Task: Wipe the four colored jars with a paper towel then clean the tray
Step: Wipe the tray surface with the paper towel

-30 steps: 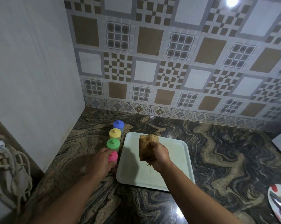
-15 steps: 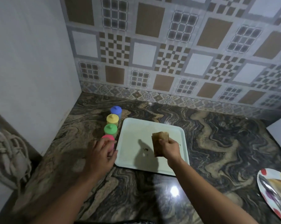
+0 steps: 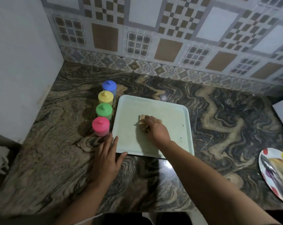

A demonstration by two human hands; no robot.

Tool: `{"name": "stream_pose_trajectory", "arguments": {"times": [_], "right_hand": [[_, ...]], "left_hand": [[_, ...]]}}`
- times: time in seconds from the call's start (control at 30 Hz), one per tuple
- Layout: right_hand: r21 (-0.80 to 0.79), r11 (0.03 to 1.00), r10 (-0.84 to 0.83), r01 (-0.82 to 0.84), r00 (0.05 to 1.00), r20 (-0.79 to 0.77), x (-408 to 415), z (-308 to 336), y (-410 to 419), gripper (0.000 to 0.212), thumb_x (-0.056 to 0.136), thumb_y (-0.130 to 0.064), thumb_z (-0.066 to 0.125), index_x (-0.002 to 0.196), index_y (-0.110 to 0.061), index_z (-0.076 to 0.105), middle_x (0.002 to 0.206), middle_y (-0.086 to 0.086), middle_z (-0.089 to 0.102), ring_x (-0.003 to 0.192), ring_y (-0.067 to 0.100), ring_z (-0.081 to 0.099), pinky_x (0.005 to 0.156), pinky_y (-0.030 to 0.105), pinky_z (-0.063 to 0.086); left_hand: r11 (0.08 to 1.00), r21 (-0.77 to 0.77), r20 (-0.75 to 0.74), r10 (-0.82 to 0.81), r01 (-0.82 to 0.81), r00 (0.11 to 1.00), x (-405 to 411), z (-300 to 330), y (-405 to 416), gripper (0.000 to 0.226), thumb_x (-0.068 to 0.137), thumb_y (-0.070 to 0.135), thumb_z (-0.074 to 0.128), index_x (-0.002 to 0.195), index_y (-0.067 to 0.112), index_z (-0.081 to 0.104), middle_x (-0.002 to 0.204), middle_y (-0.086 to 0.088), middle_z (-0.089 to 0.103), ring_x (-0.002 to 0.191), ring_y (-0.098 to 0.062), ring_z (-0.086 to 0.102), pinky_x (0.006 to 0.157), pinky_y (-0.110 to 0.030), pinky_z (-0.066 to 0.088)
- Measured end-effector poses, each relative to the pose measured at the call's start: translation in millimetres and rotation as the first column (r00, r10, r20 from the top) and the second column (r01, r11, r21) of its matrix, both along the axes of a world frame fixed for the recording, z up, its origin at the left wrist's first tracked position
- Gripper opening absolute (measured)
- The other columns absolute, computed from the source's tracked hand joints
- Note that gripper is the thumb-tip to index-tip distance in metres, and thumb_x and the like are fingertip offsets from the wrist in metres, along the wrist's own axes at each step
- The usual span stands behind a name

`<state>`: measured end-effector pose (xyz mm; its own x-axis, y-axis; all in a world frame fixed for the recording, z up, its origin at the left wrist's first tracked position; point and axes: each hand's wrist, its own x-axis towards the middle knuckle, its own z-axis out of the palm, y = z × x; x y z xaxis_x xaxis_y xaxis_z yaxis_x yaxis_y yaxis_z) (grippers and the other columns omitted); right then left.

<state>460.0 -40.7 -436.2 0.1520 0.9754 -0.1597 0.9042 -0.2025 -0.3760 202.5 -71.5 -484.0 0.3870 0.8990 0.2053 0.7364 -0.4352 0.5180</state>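
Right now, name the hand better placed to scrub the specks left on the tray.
Right hand: it presses the paper towel on the tray. Left hand only steadies the tray's corner.

Two bare forearms, left hand and right hand ungloved, no sleeves visible.

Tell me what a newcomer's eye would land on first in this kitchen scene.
First, the row of four bright jars left of the tray: blue jar farthest, then yellow jar, green jar and pink jar nearest. Next, the pale tray on the marbled counter, where the right hand presses a brownish paper towel. The left hand lies flat at the tray's near left corner.
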Motion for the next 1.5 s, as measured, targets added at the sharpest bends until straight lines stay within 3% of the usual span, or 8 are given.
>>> {"name": "stream_pose_trajectory", "arguments": {"times": [0.23, 0.43, 0.63, 0.83, 1.07, 1.23, 1.33, 1.5], "right_hand": [[0.027, 0.980, 0.200, -0.198, 0.970, -0.135, -21, 18, -71, 0.047, 0.088, -0.014, 0.060, 0.134, -0.022, 0.067, 0.141, 0.000, 0.067, 0.129, 0.025, 0.062, 0.100, 0.038, 0.055], [-0.010, 0.975, -0.186, 0.222, 0.793, -0.580, 23, 53, -11, 0.024, 0.098, -0.004, 0.058, 0.104, -0.018, 0.077, 0.090, -0.010, 0.076, 0.078, 0.007, 0.070, 0.079, 0.037, 0.057], [0.075, 0.989, -0.113, 0.126, 0.981, -0.156, 31, 24, 10, 0.030, 0.096, -0.013, 0.060, 0.124, -0.022, 0.067, 0.117, 0.005, 0.075, 0.107, 0.030, 0.068, 0.081, 0.033, 0.048], [0.109, 0.977, 0.202, -0.181, 0.950, -0.238, -19, 12, -72, 0.049, 0.085, -0.019, 0.060, 0.134, -0.025, 0.064, 0.130, 0.001, 0.070, 0.119, 0.023, 0.064, 0.099, 0.034, 0.054], [0.134, 0.974, -0.130, 0.184, 0.933, -0.337, 62, 42, 24, 0.020, 0.098, -0.012, 0.060, 0.114, -0.021, 0.070, 0.108, 0.000, 0.077, 0.102, 0.023, 0.070, 0.085, 0.034, 0.053], [0.218, 0.973, -0.007, 0.078, 0.951, -0.310, 14, 21, 6, 0.033, 0.087, -0.033, 0.056, 0.118, -0.037, 0.066, 0.114, -0.010, 0.076, 0.108, 0.016, 0.069, 0.092, 0.029, 0.051], [0.227, 0.970, 0.162, -0.085, 0.925, -0.344, -24, 5, -33, 0.041, 0.084, -0.020, 0.071, 0.123, -0.031, 0.069, 0.119, -0.005, 0.075, 0.110, 0.018, 0.069, 0.096, 0.030, 0.054], [0.095, 0.990, 0.136, -0.101, 0.844, -0.518, -13, 26, -8, 0.028, 0.091, -0.007, 0.056, 0.112, -0.015, 0.074, 0.107, 0.005, 0.079, 0.100, 0.017, 0.073, 0.088, 0.035, 0.058]], "left_hand": [[1.000, 0.006, 0.060, 0.008, -0.009, 0.998, -1, 7, -4, 0.069, 0.093, 0.054, 0.054, 0.148, 0.014, 0.046, 0.158, -0.008, 0.040, 0.139, -0.032, 0.042, 0.108, -0.047, 0.043], [1.000, -0.021, 0.076, 0.024, -0.023, 0.997, 0, 12, -5, 0.072, 0.091, 0.055, 0.055, 0.148, 0.013, 0.044, 0.157, -0.007, 0.042, 0.139, -0.031, 0.043, 0.109, -0.048, 0.043], [0.999, -0.023, 0.085, 0.030, -0.029, 0.996, 0, 7, -3, 0.070, 0.090, 0.052, 0.060, 0.147, 0.014, 0.046, 0.156, -0.004, 0.043, 0.138, -0.030, 0.044, 0.108, -0.047, 0.043], [1.000, -0.013, 0.081, 0.025, -0.024, 0.996, 1, 7, -4, 0.067, 0.089, 0.055, 0.057, 0.143, 0.015, 0.048, 0.157, -0.003, 0.042, 0.137, -0.029, 0.044, 0.106, -0.045, 0.045], [0.999, -0.041, 0.103, 0.035, -0.031, 0.994, 2, 10, -4, 0.067, 0.087, 0.057, 0.057, 0.141, 0.017, 0.049, 0.155, 0.000, 0.044, 0.137, -0.027, 0.044, 0.104, -0.045, 0.047], [0.998, -0.038, 0.116, 0.044, -0.040, 0.992, 2, 8, -2, 0.067, 0.086, 0.056, 0.059, 0.141, 0.018, 0.050, 0.155, 0.001, 0.044, 0.137, -0.026, 0.044, 0.106, -0.043, 0.045], [0.998, -0.031, 0.132, 0.051, -0.047, 0.990, 2, 5, -2, 0.069, 0.086, 0.057, 0.060, 0.141, 0.017, 0.050, 0.153, 0.001, 0.046, 0.136, -0.026, 0.046, 0.107, -0.043, 0.045], [0.997, -0.046, 0.153, 0.062, -0.056, 0.986, 3, 10, -4, 0.073, 0.085, 0.059, 0.060, 0.142, 0.015, 0.049, 0.148, -0.002, 0.049, 0.134, -0.026, 0.048, 0.105, -0.044, 0.048]]}}
